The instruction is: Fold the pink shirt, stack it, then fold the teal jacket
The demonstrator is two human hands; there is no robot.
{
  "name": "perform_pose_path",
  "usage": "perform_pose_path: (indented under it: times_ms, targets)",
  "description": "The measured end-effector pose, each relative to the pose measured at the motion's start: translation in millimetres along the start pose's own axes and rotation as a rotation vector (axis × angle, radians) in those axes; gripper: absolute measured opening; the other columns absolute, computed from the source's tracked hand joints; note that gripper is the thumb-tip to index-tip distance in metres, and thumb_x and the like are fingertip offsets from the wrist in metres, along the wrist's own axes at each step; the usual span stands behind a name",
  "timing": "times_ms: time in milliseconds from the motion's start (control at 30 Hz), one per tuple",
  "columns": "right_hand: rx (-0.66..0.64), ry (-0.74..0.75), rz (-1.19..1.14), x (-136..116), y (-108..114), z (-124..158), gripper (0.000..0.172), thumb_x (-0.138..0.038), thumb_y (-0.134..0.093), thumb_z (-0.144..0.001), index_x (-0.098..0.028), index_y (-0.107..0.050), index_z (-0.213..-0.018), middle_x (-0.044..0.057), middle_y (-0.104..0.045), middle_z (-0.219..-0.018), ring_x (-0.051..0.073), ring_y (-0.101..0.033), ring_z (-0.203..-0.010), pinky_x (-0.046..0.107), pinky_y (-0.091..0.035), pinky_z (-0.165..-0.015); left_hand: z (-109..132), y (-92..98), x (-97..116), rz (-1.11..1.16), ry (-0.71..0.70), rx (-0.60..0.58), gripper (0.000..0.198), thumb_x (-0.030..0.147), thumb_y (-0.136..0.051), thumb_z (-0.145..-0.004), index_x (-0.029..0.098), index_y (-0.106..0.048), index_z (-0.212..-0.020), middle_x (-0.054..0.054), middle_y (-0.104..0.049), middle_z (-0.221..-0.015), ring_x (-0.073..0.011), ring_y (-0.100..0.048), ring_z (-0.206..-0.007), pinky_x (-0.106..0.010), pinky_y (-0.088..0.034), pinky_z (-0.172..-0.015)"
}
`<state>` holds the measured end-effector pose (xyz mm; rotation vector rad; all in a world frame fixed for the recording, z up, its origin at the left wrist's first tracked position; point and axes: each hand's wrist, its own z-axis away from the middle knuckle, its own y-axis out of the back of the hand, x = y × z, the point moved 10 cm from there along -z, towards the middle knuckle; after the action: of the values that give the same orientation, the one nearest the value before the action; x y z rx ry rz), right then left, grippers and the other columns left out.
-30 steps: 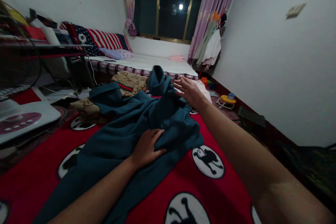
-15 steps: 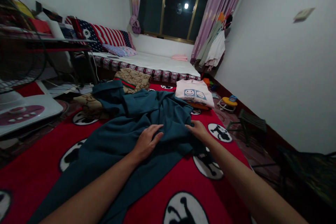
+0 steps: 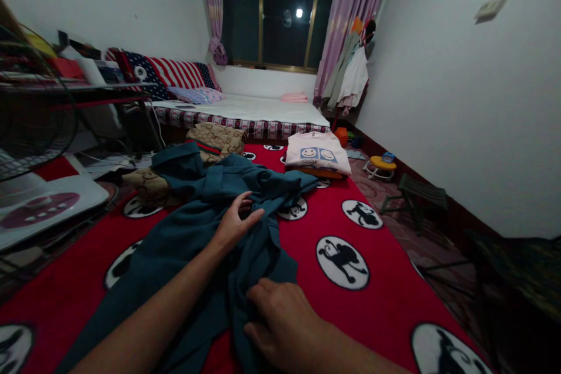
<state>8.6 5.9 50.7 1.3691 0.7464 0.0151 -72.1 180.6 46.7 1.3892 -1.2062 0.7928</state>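
A dark teal garment lies crumpled and spread over the red blanket with black-and-white round prints. On its middle rests my left hand, thumb and fingers apart around a fold, not closed on it. Nearer the camera, my right hand has its fingers bent and pinched on the garment's right edge. Beyond the garment are a folded pale pink shirt with smiley prints at the right and a folded brown patterned garment at the left.
A bed stands under the window. At the left are a desk and a fan. Along the right wall are a small yellow stool and a dark folding stool. Clothes hang by the curtain.
My right hand has moved toward the camera and left, bringing the garment's right side inward and uncovering more blanket. My left hand has shifted slightly forward and left. The view has turned slightly right.
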Motion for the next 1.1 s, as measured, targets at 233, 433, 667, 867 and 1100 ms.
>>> perform_pose_path:
  times_ms: [233,433,667,867,1100]
  targets:
    - [0.419,-0.029,-0.274,59.9,87.1,-30.9,0.018,-0.023,-0.058,-0.083,-0.02,-0.066,-0.099,0.002,-0.067,-0.09,0.013,-0.059,-0.07,0.023,-0.043,-0.065,32.2,-47.9,30.7,-0.53,-0.265,-0.139,0.051,0.037,-0.066,-0.075,0.017,-0.059,-0.122,-0.011,-0.063,-0.113,-0.0289,-0.057,-0.107,-0.044,-0.046,-0.094]
    - [0.611,-0.189,0.06,105.9,130.3,-93.3,0.074,-0.016,-0.062,-0.076,-0.026,-0.034,-0.143,0.012,-0.038,-0.144,0.015,-0.064,-0.076,0.031,-0.049,-0.074,52.8,-64.4,30.7,-0.544,-0.294,-0.209,0.042,0.023,-0.059,-0.076,0.019,-0.062,-0.119,-0.008,-0.067,-0.102,-0.0234,-0.064,-0.089,-0.036,-0.051,-0.081]
    - [0.276,-0.174,0.237,116.0,97.5,-144.5,0.022,-0.03,-0.062,-0.078,-0.02,-0.068,-0.097,0.009,-0.068,-0.094,0.025,-0.065,-0.089,0.033,-0.047,-0.077,65.4,-65.1,37.9,-0.366,-0.367,-0.232,0.039,0.022,-0.058,-0.081,0.02,-0.061,-0.12,-0.006,-0.067,-0.092,-0.018,-0.062,-0.075,-0.03,-0.051,-0.07]
    - [1.021,-0.441,-0.636,226.7,201.7,-82.6,0.032,-0.034,-0.046,-0.081,-0.016,-0.059,-0.105,0.004,-0.065,-0.085,0.018,-0.062,-0.073,0.028,-0.051,-0.062,83.7,-70.9,73.7,-0.127,-0.502,-0.363,0.039,0.025,-0.049,-0.092,0.022,-0.054,-0.13,-0.008,-0.065,-0.11,-0.0187,-0.06,-0.102,-0.031,-0.047,-0.091]
    - [1.114,-0.646,-0.404,265.9,185.8,-5.5,0.057,-0.025,-0.055,-0.071,-0.017,-0.045,-0.127,0.013,-0.057,-0.122,0.025,-0.056,-0.11,0.037,-0.049,-0.088,110.0,-107.2,68.1,-0.255,-0.604,-0.65,0.045,0.037,-0.054,-0.091,0.023,-0.052,-0.133,-0.011,-0.056,-0.133,-0.0229,-0.054,-0.12,-0.036,-0.042,-0.102]
